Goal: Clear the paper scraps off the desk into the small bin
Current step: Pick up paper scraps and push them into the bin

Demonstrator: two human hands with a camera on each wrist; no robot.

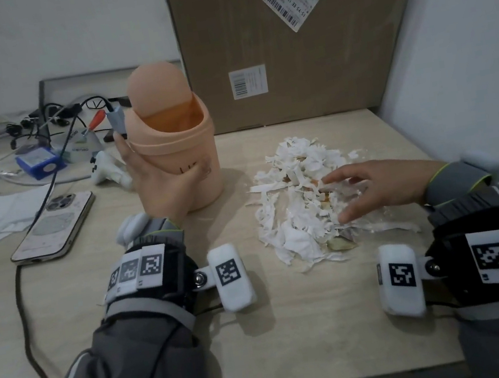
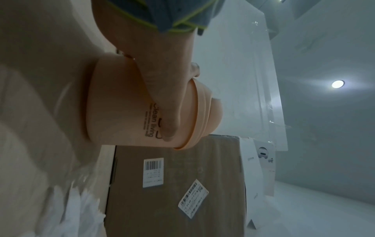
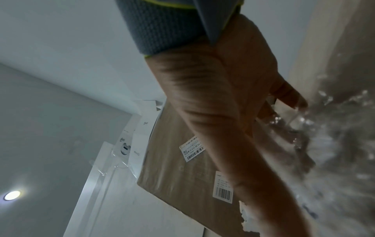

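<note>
Light, loose paper scraps (image 1: 301, 200), apt to scatter; best scooped from beneath; right hand (image 1: 372, 186) spread flat above; left hand (image 1: 160, 182) wrapped round small bin (image 1: 177, 154), far left.

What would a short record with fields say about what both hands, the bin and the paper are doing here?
left hand: grips the side of the small bin
small bin: peach, upright on the desk, swing lid tipped open
right hand: fingers spread, reaching onto the paper scraps
paper scraps: one white heap right of the bin, still on the desk
phone: lying left of the bin
cardboard box: standing behind
</note>
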